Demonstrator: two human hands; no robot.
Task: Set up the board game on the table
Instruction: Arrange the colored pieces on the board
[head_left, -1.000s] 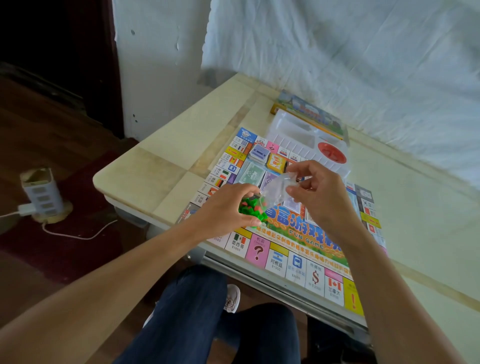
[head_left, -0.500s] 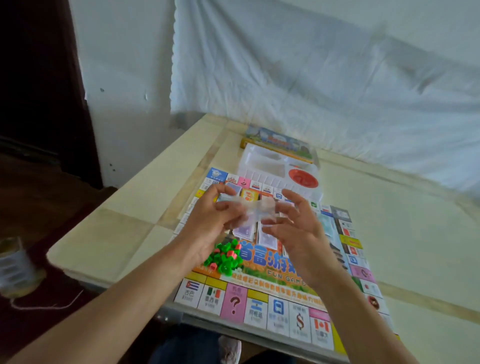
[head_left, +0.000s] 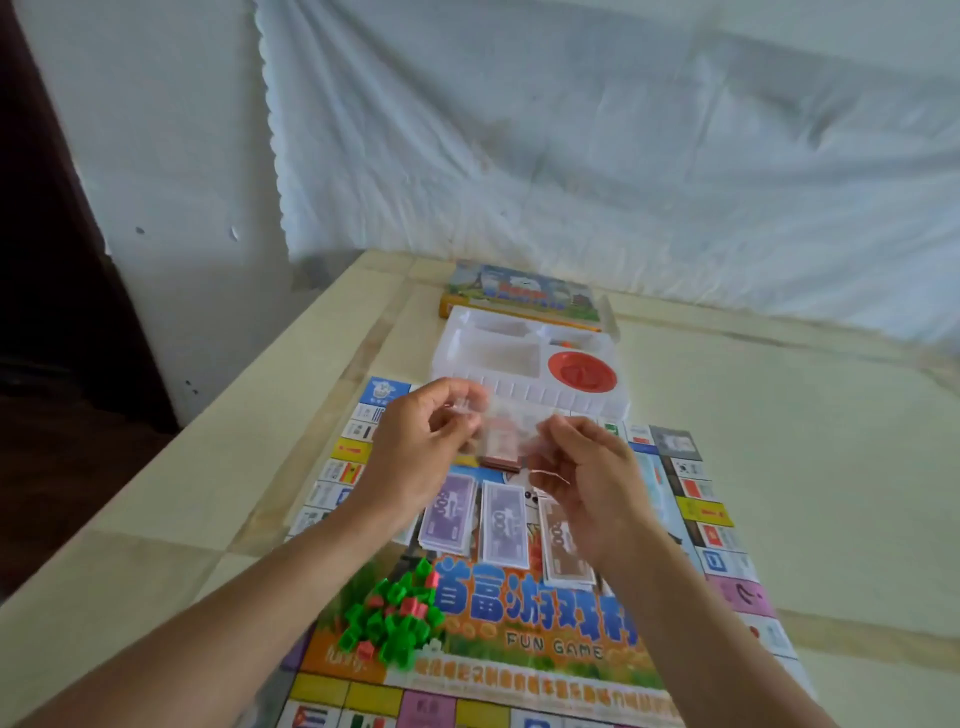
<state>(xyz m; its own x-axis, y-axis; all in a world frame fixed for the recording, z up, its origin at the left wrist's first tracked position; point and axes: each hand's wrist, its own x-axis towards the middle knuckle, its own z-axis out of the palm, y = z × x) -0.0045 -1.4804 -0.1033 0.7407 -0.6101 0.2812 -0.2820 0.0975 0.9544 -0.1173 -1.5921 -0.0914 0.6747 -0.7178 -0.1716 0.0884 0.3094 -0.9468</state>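
Note:
The colourful game board (head_left: 524, 631) lies open on the table. A pile of small green and red plastic houses (head_left: 392, 621) sits on its near left part. Three stacks of paper money (head_left: 501, 522) lie in a row at the board's middle. Above them my left hand (head_left: 415, 457) and my right hand (head_left: 587, 483) pinch the two ends of an empty clear plastic bag (head_left: 511, 421), holding it up over the board. The bag is blurred and partly hides another card stack beneath it.
A white plastic insert tray (head_left: 467, 353) with a red disc (head_left: 582, 371) stands past the board's far edge. Behind it lies the game box (head_left: 519, 291). A white cloth hangs on the wall. The table's left edge drops to a dark floor.
The houses went from the bag held in my hands to a pile on the board. Both hands lifted the empty bag up and away. The camera view tilted upward.

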